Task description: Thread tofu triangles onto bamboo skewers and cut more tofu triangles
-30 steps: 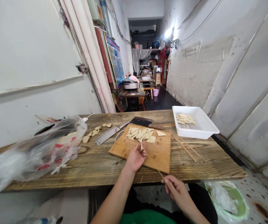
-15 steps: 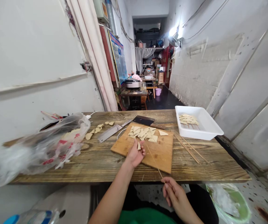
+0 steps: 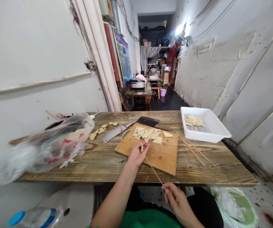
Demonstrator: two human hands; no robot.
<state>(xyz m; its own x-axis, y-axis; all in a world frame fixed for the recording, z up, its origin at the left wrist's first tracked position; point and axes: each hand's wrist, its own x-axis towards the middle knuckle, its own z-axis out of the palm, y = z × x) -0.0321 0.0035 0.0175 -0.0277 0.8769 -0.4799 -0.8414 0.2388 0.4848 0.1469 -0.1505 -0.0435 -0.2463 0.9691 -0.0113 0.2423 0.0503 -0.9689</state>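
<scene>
"What am I looking into here?"
"Looks like a small food workshop! I see a cleaver near the table's far edge, cut pieces on a chopping board by the near edge, and a person deep in the room."

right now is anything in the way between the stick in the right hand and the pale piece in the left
No other object visibly stands between them. The stick runs from the right hand toward the left hand, which holds the pale piece; only that hand's fingers lie near the stick's far end.
</scene>
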